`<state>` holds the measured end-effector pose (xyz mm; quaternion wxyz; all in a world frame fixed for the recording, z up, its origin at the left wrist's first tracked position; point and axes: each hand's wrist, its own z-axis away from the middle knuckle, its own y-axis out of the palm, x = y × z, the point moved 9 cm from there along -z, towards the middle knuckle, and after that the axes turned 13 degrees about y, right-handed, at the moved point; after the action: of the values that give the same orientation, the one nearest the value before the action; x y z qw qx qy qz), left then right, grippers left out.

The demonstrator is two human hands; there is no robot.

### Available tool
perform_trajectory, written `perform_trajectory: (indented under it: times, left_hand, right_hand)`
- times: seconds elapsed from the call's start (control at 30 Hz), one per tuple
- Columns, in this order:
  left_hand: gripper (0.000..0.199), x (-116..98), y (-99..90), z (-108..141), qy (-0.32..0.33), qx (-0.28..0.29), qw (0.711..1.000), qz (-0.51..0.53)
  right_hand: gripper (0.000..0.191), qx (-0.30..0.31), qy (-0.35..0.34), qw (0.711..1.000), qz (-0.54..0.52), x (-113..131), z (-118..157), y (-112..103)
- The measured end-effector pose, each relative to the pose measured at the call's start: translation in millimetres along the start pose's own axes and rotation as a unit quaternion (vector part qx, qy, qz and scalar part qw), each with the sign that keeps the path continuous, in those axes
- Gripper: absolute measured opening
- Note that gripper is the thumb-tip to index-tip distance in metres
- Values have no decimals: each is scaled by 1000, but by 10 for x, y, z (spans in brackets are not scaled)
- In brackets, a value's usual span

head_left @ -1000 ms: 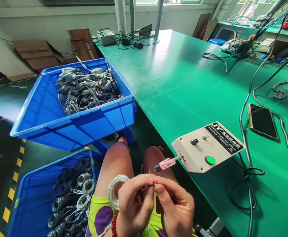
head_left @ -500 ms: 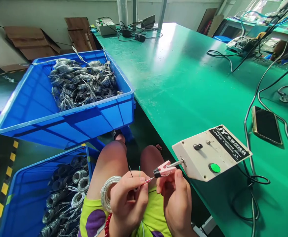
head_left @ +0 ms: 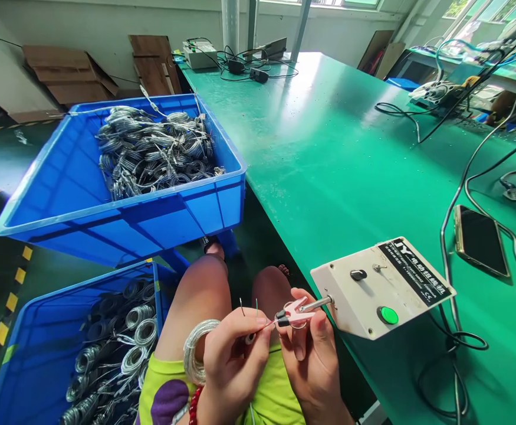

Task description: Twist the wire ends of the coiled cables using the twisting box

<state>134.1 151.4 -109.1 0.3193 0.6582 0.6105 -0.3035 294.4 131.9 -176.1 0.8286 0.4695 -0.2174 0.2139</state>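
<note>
alignment matters: left grip (head_left: pixel 235 350) pinches red wire (head_left: pixel 270 323) at the mouth of the pink clip (head_left: pixel 296 317), which right grip (head_left: pixel 309 357) squeezes.

Daylight from the windows (head_left: pixel 357 3) at the back brightens the room and lays white glare on the far tabletop (head_left: pixel 328 177), while the floor (head_left: pixel 252 248) beneath it falls into deep shadow. Dark bands of shade cross the upper bin (head_left: pixel 187 218). The left hand (head_left: pixel 235 348) and right hand (head_left: pixel 313 360) look fairly crisp; wide-angle stretching distorts the edges, and the cables (head_left: pixel 483 74) at upper right look soft.
</note>
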Motion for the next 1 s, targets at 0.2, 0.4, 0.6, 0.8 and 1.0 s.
perform_trajectory:
  times: [0.2,0.4,0.6,0.8,1.0]
  left_hand:
    - [11,87,-68,49,-79,-39,995,-45]
    - [10,107,-69,28,-94,-49,994,-24]
    - [8,99,-70,0,-94,-56,994,-21]
    - [8,70,-20,-34,-65,-42,997,3]
    - [11,123,43,33,-62,-22,997,29]
  right_hand:
    - [52,-11,-10,1000,11,-19,5,-18]
    - [52,-8,-10,1000,16,-30,-1,-31]
    - [53,-4,-14,1000,21,-16,-19,-13]
    - [51,-38,-19,999,25,-3,-8,-89]
    - [48,-30,-15,999,31,-13,-16,-112]
